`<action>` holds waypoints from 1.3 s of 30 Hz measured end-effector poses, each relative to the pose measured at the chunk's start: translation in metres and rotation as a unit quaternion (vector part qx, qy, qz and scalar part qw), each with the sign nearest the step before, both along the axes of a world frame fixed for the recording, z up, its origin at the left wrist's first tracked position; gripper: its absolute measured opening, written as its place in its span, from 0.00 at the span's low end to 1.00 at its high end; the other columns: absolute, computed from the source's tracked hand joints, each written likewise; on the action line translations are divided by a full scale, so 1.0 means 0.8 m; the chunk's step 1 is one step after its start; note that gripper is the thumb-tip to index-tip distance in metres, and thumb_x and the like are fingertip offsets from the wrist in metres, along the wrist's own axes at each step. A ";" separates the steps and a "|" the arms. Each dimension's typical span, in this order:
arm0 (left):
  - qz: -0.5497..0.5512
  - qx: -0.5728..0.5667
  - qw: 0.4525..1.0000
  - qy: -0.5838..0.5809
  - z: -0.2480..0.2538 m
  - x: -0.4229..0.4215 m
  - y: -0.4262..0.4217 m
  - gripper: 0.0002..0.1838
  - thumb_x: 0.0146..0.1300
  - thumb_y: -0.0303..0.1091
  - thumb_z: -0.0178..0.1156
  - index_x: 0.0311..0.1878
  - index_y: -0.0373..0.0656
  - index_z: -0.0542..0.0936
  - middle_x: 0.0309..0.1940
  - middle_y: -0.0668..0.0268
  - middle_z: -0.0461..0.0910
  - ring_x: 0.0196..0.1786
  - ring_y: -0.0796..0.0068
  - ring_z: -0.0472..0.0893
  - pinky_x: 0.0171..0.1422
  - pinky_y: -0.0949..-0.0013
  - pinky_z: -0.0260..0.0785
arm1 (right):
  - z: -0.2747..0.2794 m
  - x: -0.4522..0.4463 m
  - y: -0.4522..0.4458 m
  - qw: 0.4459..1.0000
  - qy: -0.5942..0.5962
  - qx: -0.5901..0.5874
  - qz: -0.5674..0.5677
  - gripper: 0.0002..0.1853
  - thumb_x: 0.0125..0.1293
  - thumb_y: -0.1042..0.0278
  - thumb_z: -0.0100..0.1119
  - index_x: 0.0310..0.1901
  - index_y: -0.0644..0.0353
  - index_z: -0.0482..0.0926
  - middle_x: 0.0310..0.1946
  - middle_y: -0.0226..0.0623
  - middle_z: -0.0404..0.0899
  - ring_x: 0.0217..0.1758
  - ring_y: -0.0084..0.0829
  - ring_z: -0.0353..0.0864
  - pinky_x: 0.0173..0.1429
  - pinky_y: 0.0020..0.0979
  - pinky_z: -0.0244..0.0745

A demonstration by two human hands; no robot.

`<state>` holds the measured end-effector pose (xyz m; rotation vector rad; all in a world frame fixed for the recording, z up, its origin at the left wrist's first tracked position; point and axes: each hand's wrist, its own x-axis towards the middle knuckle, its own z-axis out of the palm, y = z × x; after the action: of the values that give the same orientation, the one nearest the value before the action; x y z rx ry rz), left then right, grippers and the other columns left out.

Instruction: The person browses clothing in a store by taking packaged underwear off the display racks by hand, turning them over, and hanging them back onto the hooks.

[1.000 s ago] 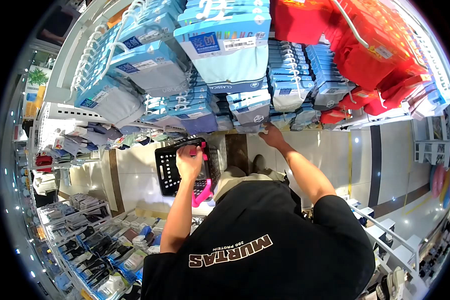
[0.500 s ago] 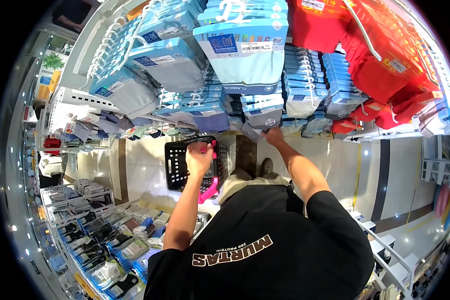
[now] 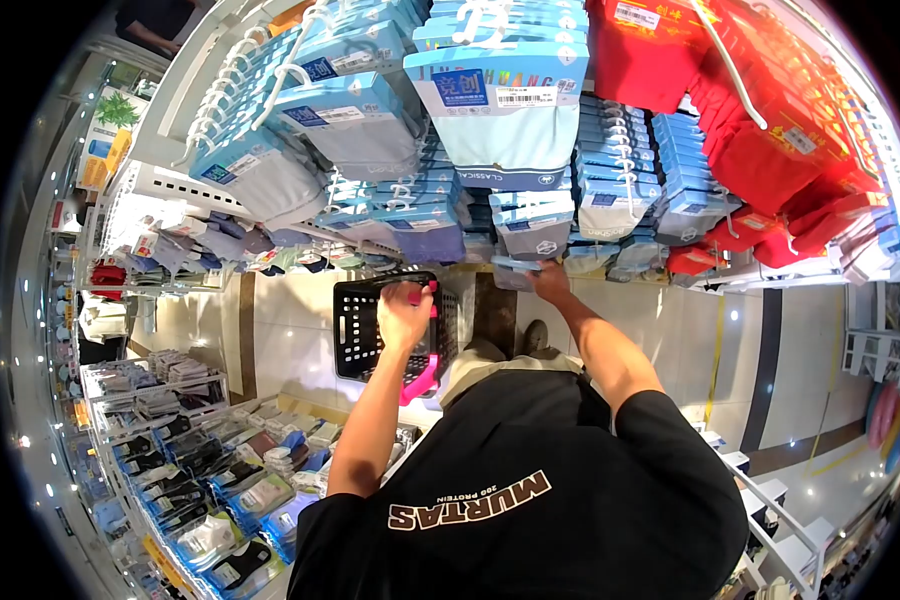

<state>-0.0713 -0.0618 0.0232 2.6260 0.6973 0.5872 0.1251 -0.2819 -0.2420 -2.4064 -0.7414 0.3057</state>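
Note:
My left hand (image 3: 404, 316) is closed round the pink handle (image 3: 422, 381) of a black shopping basket (image 3: 356, 340), whose sides are full of square holes. Low on the display, my right hand (image 3: 550, 282) has its fingers on a hanging pack (image 3: 513, 276) with a blue card top and greyish cloth below. That pack is partly hidden by the hand. Just above it hang more blue-topped packs (image 3: 532, 235) of grey clothing. A large pale-blue pack (image 3: 505, 130) hangs higher up, in front of me.
Red packs (image 3: 750, 130) hang on hooks at the right of the rack. Behind my left arm stands a low bin (image 3: 210, 480) of socks. Shelves with hanging socks (image 3: 185, 240) are at the left. Tiled floor (image 3: 290, 320) shows beneath. Another person's arm shows at the top left.
The pack at my right hand has tilted up so more of its blue top shows. My view has shifted slightly; my left hand stays on the basket handle.

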 end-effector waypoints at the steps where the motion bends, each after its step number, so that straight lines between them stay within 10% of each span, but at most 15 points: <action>1: 0.005 -0.005 1.000 0.005 0.002 0.001 -0.002 0.09 0.55 0.38 0.67 0.30 0.43 0.81 0.30 0.60 0.82 0.43 0.54 0.79 0.52 0.55 0.71 | 0.034 0.001 -0.010 0.998 0.049 0.032 0.007 0.24 0.62 0.50 0.64 0.52 0.58 0.80 0.49 0.47 0.81 0.52 0.48 0.80 0.59 0.43 0.74; 9: -0.141 0.118 0.983 -0.021 0.016 -0.001 -0.039 0.09 0.56 0.32 0.64 0.39 0.40 0.80 0.47 0.59 0.80 0.53 0.53 0.77 0.60 0.56 0.66 | 0.174 -0.015 -0.057 0.947 0.245 0.164 0.124 0.17 0.64 0.65 0.65 0.54 0.58 0.79 0.45 0.40 0.82 0.48 0.34 0.80 0.54 0.34 0.73; 16: -0.079 -0.366 0.924 0.075 -0.038 0.000 -0.102 0.39 0.63 0.54 0.64 0.68 0.35 0.68 0.62 0.49 0.74 0.67 0.56 0.72 0.71 0.60 0.61 | 0.295 -0.046 -0.085 0.732 0.573 0.352 -0.110 0.23 0.67 0.68 0.64 0.62 0.61 0.71 0.45 0.38 0.81 0.47 0.28 0.80 0.51 0.30 0.77; 20: -0.152 -0.681 0.712 0.080 -0.028 0.008 -0.104 0.13 0.73 0.39 0.58 0.48 0.39 0.82 0.43 0.69 0.85 0.47 0.81 0.80 0.56 0.72 0.69 | 0.274 -0.058 -0.095 0.661 0.557 0.475 -0.167 0.22 0.72 0.69 0.57 0.66 0.59 0.67 0.48 0.37 0.81 0.48 0.27 0.82 0.49 0.29 0.81; 27: -0.028 -0.822 0.568 0.034 0.026 0.018 -0.132 0.14 0.74 0.38 0.55 0.47 0.37 0.81 0.40 0.66 0.85 0.46 0.77 0.82 0.49 0.68 0.76 | 0.267 -0.064 -0.105 0.695 0.495 0.475 -0.214 0.14 0.73 0.74 0.53 0.58 0.61 0.76 0.49 0.36 0.82 0.48 0.27 0.81 0.52 0.29 0.78; 35: -0.056 -0.800 0.598 0.004 0.030 0.015 -0.148 0.12 0.71 0.37 0.60 0.48 0.38 0.79 0.38 0.65 0.83 0.36 0.76 0.83 0.37 0.71 0.78 | 0.353 -0.077 -0.103 0.881 0.371 0.290 -0.039 0.12 0.64 0.69 0.63 0.48 0.60 0.83 0.42 0.33 0.83 0.50 0.27 0.79 0.59 0.29 0.70; 39: 0.023 -0.796 0.605 -0.025 0.041 0.021 -0.152 0.11 0.69 0.39 0.63 0.45 0.42 0.78 0.35 0.68 0.82 0.33 0.77 0.81 0.30 0.73 0.74 | 0.376 -0.091 -0.087 0.942 0.132 0.295 0.091 0.20 0.52 0.64 0.77 0.46 0.56 0.84 0.61 0.49 0.69 0.66 0.44 0.69 0.66 0.39 0.67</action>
<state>-0.0544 -0.1831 0.0556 0.8601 0.6989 -0.0919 0.0519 -0.3518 0.0584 -1.6989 -0.7973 0.4043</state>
